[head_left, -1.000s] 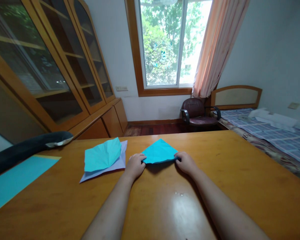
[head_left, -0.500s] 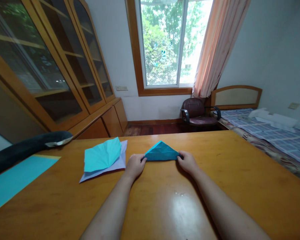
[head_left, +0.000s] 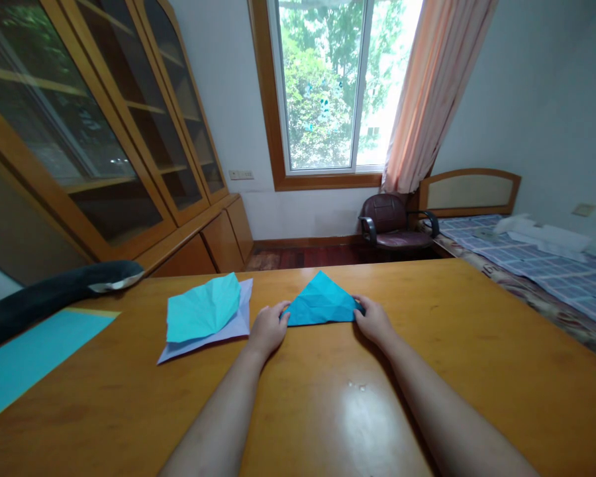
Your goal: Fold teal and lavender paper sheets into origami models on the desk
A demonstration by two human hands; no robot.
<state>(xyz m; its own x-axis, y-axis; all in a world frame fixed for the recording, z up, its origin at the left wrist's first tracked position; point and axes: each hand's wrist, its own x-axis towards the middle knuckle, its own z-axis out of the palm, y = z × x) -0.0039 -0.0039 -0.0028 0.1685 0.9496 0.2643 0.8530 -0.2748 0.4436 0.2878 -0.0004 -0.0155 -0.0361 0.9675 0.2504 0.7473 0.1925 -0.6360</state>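
Sitting near the middle of the wooden table is a folded teal paper triangle, point aimed away toward the window. Both hands are on it: the left hand pinches the left corner with its fingers closed on the paper, and the right hand does the same at the right corner. Just to the left, close by but not touching, a crumpled lighter teal sheet lies on top of a pale lavender sheet. Further left, a flat teal sheet lies at the table's edge, with a dark padded armrest behind it. Past the table there's a maroon armchair and a bed.
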